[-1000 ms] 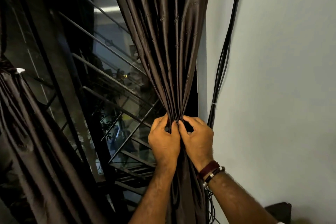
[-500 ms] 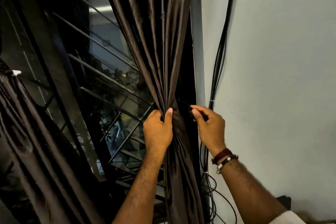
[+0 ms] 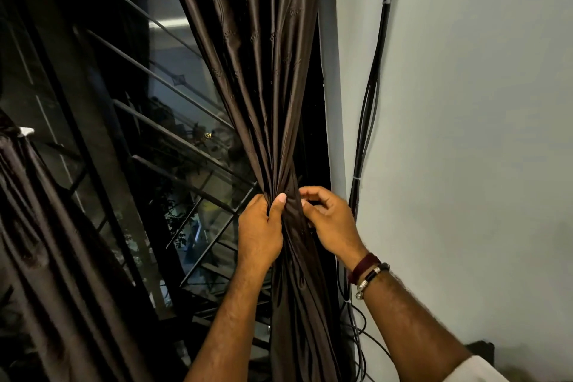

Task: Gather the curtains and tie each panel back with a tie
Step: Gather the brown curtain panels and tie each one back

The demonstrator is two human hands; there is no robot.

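Observation:
A dark brown satin curtain panel (image 3: 263, 77) hangs in the middle, bunched into a narrow waist at hand height. My left hand (image 3: 259, 231) grips the gathered folds from the left, thumb up along the fabric. My right hand (image 3: 330, 222) is at the right side of the same bunch, fingers curled and pinching at something dark against the fabric; I cannot tell whether it is a tie or a fold. A second brown panel (image 3: 46, 242) hangs at the far left, cinched near a small white piece (image 3: 25, 131).
A window with a slanted metal grille (image 3: 173, 133) lies behind the curtains, dark outside. A bundle of black cables (image 3: 367, 121) runs down the pale wall (image 3: 471, 133) just right of the curtain, looping near my right forearm. A dark object (image 3: 482, 350) sits at the lower right.
My right hand left the bunch, reached right toward the window edge, and has come back to the fabric. My left hand kept its grip on the gathered curtain, thumb now raised.

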